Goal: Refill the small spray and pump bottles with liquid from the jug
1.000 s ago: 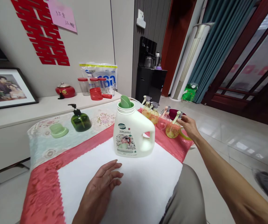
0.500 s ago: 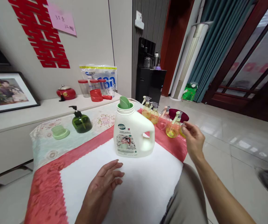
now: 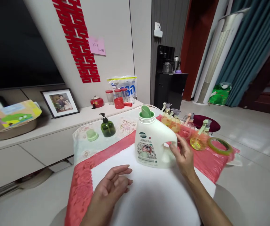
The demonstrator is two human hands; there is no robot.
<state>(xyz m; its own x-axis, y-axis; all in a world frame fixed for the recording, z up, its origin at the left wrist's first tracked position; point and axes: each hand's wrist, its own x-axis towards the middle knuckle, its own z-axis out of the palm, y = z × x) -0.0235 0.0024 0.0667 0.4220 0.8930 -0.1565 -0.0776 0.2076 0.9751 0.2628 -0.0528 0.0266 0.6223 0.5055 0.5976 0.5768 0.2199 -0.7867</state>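
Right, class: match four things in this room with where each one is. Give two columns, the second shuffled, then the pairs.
Things
1. white jug
2. green pump bottle
3. tape ring
4. framed photo

Places
A. leaning against the wall, on the sideboard
B. at the right hand, on the white cloth
C. beside the pale green cap
D. on the right end of the red cloth

Pairs: 1-B, 2-C, 3-D, 4-A
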